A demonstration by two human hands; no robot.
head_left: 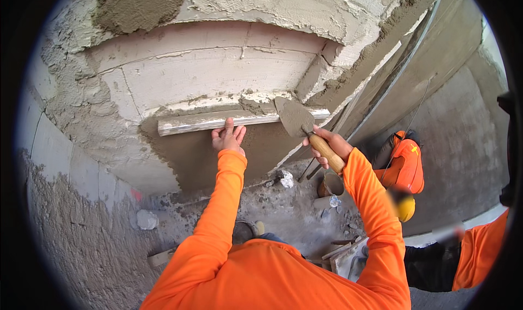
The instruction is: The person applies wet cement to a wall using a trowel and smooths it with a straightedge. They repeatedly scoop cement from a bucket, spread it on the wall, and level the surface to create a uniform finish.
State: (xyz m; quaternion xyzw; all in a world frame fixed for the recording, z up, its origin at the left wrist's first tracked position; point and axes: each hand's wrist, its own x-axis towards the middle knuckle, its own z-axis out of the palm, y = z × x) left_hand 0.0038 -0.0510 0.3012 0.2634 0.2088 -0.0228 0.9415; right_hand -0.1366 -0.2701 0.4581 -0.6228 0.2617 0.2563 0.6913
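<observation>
Orange-sleeved right hand [338, 145] clasps the trowel [297, 119], blade near the right end of the board [190, 123]; left hand [229, 139] touches the board's lower edge, whether gripping I can't tell!

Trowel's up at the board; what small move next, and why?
Probably draw the trowel lightly left along the upper edge of the board: uneven mortar lies there, the trowel overlaps the board's right part, and the left hand touches the board's lower edge, placed to steady it.

The sleeves [220, 201] are bright orange, the trowel handle [328, 150] tan, the board [185, 126] streaky white, the helmet [406, 208] yellow.
</observation>
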